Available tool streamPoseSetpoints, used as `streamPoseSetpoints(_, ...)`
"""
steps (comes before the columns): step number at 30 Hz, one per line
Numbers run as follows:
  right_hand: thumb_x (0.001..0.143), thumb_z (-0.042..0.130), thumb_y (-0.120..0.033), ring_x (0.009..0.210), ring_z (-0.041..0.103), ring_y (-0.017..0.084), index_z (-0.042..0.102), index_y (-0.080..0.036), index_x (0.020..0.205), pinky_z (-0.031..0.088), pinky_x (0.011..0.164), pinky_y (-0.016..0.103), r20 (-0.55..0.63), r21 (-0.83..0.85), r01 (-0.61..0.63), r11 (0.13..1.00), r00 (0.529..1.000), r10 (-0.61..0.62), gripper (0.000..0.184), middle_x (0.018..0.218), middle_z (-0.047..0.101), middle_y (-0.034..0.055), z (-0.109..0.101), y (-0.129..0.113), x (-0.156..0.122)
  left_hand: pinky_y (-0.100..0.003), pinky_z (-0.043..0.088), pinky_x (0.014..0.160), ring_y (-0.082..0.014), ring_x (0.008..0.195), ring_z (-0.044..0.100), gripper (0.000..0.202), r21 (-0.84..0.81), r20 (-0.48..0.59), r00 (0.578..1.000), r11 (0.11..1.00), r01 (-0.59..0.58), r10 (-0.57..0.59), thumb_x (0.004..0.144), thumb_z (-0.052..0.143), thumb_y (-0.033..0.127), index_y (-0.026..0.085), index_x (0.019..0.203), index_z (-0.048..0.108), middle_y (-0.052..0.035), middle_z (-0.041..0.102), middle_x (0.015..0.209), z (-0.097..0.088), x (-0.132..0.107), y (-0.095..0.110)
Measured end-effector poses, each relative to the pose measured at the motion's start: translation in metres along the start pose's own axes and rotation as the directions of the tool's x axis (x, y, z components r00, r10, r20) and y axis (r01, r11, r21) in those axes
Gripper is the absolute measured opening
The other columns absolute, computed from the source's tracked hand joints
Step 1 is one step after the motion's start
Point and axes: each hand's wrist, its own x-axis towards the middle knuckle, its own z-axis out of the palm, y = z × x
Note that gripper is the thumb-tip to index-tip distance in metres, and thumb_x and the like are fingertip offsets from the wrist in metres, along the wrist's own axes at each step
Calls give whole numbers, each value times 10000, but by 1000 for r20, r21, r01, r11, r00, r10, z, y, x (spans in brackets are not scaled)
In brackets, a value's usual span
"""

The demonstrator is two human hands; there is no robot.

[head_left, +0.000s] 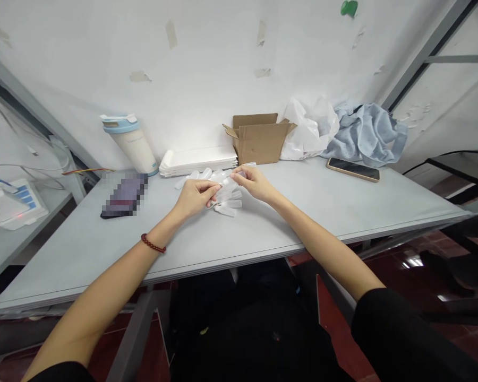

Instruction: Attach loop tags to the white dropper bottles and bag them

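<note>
Near the middle of the table (263,228), several small translucent plastic bottles (226,210) lie in a loose heap. Above them, my left hand (197,197) and my right hand (255,183) come close together, fingertips pinched. Between them is a small whitish translucent bottle (225,182), gripped from both sides; its details are too small to make out, and my fingers partly cover it. More bottles (205,173) show behind my hands. A red bead bracelet circles my left wrist.
Along the wall stand a tumbler (133,146), a stack of flat white boxes (199,159), an open cardboard box (261,142), a white plastic bag (308,130) and a blue cloth (368,135). A phone (352,170) lies right; a blurred-out dark object (125,196) lies left.
</note>
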Motion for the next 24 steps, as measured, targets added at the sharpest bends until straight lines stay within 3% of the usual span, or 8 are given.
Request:
streamPoseSetpoints(8, 890, 526, -422, 672, 478, 105, 570, -162, 895, 400, 650, 257, 27, 43, 47, 998, 998, -48, 264, 816, 583, 1, 4, 7, 0, -204, 362, 389, -69, 359, 434, 255, -24, 10, 999, 999, -46, 46, 733, 670, 337, 140, 573, 647, -1, 583, 487, 3, -1, -4)
streamPoseSetpoints(13, 901, 516, -427, 686, 473, 102, 550, -173, 903, 404, 652, 259, 46, 56, 50, 997, 998, -52, 255, 886, 597, 14, 5, 5, -2, -208, 375, 393, -74, 361, 448, 222, -19, 12, 999, 999, -46, 46, 736, 672, 326, 140, 615, 669, 3, 592, 494, 4, -2, -4)
streamPoseSetpoints(24, 895, 541, -460, 755, 494, 119, 535, -184, 934, 429, 690, 272, 96, 95, 81, 992, 991, -90, 279, 920, 586, 22, 5, 7, -2, -204, 380, 393, -70, 358, 444, 214, -13, 9, 999, 999, -37, 38, 730, 679, 320, 135, 623, 672, 7, 593, 496, 2, -2, -4)
